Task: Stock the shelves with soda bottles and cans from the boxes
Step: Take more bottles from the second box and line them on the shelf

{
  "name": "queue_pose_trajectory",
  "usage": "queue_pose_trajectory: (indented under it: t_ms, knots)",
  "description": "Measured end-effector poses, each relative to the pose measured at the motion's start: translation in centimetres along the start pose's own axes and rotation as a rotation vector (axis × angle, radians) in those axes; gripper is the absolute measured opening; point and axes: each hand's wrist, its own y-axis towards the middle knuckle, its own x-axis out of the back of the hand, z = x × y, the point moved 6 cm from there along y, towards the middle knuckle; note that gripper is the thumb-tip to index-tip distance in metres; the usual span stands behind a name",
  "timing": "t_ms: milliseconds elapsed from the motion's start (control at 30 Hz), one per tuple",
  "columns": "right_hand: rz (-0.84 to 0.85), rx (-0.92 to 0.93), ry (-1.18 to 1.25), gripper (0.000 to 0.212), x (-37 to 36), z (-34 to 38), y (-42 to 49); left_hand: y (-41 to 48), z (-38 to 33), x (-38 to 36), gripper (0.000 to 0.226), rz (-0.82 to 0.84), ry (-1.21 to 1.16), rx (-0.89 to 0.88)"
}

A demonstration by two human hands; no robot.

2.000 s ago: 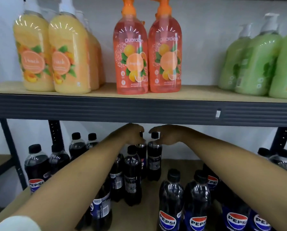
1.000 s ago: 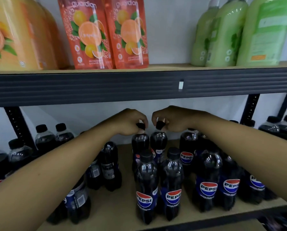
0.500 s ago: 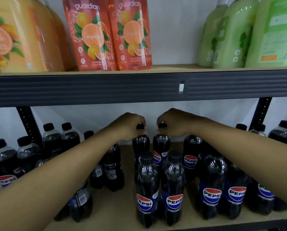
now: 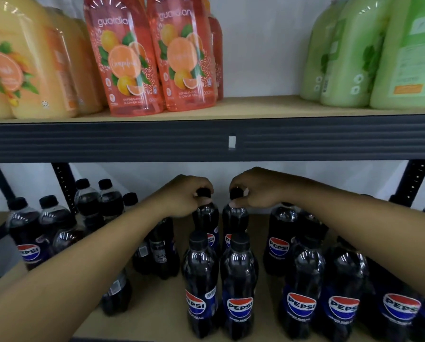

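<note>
the left hand (image 4: pixel 184 196) pinches the black cap of the left pepsi bottle (image 4: pixel 205 218), and the right hand (image 4: pixel 253 188) pinches the cap of the right pepsi bottle (image 4: pixel 235 220) - fingers curled round each cap, just below the middle of the frame. a second ago both caps showed clear under the fingertips and the hands sat a little higher; now the fingers have closed down over the caps. since half a second ago almost nothing has shifted.

the two bottles stand upright and side by side on the lower shelf (image 4: pixel 154 309), right behind the front pair of pepsi bottles (image 4: pixel 200 280), with more pepsi at the lower left and lower right. their bases are hidden by the front pair, so contact with the board is a judgement - but they look set down. that would make this pair stocked, with only the letting go left before another trip to the boxes, which are out of view.
</note>
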Motion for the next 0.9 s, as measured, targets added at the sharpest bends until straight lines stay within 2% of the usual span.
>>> queue_pose_trajectory:
  t_ms: [133, 700, 900]
  knots:
    - [-0.035, 0.016, -0.012, 0.031, 0.1, 0.2, -0.1, -0.4, -0.9, 0.1, 0.023, -0.049, -0.024, 0.013]
    - [-0.086, 0.049, 0.019, 0.024, -0.1, 0.1, -0.9, -0.8, -1.6, -0.2, 0.019, -0.067, -0.020, 0.020]
    - [-0.045, 0.020, 0.002, 0.039, 0.2, -0.1, -0.9, -1.0, -1.4, -0.4, 0.026, -0.034, -0.050, 0.049]
